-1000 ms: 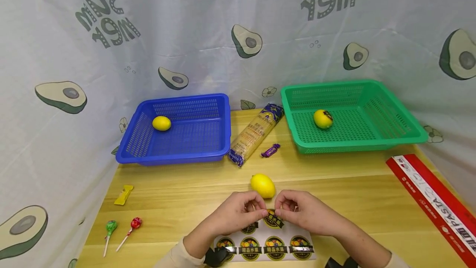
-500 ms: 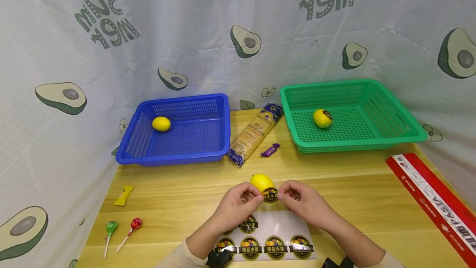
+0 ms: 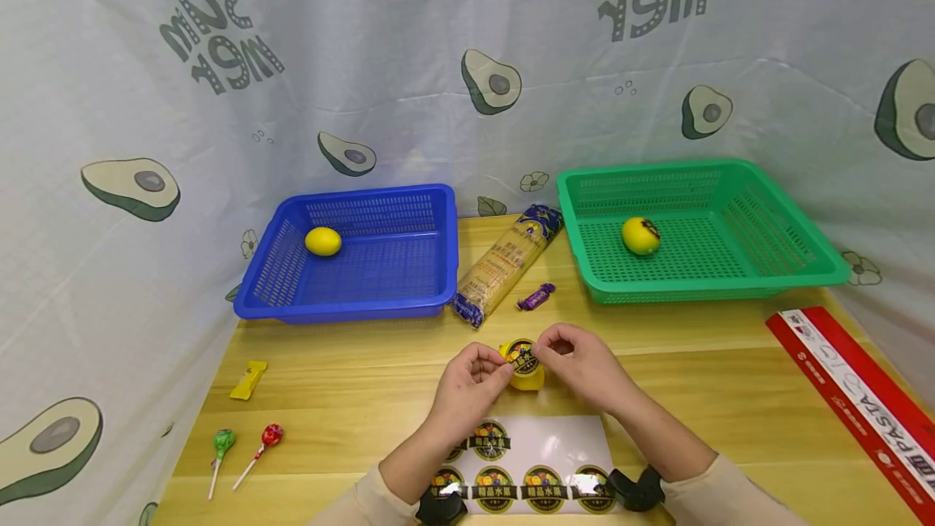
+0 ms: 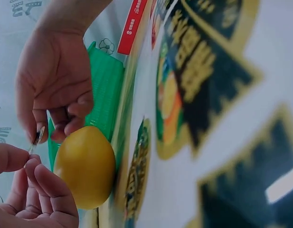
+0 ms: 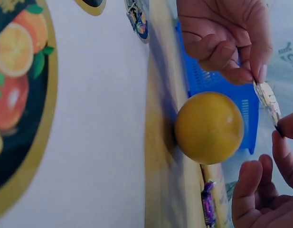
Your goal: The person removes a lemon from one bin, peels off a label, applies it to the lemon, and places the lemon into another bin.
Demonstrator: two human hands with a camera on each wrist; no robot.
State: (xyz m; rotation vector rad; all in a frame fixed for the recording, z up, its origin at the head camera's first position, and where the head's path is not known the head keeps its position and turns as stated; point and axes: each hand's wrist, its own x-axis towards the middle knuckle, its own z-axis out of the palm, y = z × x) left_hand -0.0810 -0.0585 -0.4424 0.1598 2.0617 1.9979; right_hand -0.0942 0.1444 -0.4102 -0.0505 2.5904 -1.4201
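Observation:
A round black-and-gold fruit sticker (image 3: 522,358) is stretched between my two hands, hiding part of the yellow lemon (image 3: 529,383) on the table in the head view. My left hand (image 3: 466,386) pinches its left edge between thumb and finger. The opposite edge is pinched by my right hand (image 3: 587,365). Seen from the right wrist, the sticker (image 5: 268,102) appears nearly edge-on, apart from the lemon (image 5: 209,128). Below both hands lies a white sticker sheet (image 3: 544,437), with several stickers along its front and a bare patch at its upper right.
A blue basket (image 3: 365,311) holding a lemon (image 3: 323,241) and a green basket (image 3: 716,284) holding a yellow fruit (image 3: 640,235) stand behind. Between them lie packaged spaghetti (image 3: 507,266) and a purple candy (image 3: 536,297). Lollipops (image 3: 272,434) and a yellow candy (image 3: 249,380) lie left, a red pasta box (image 3: 862,404) right.
Both hands have carried the sticker up and away from the sheet to the lemon. The sticker's printed face has tilted into fuller view over the fruit.

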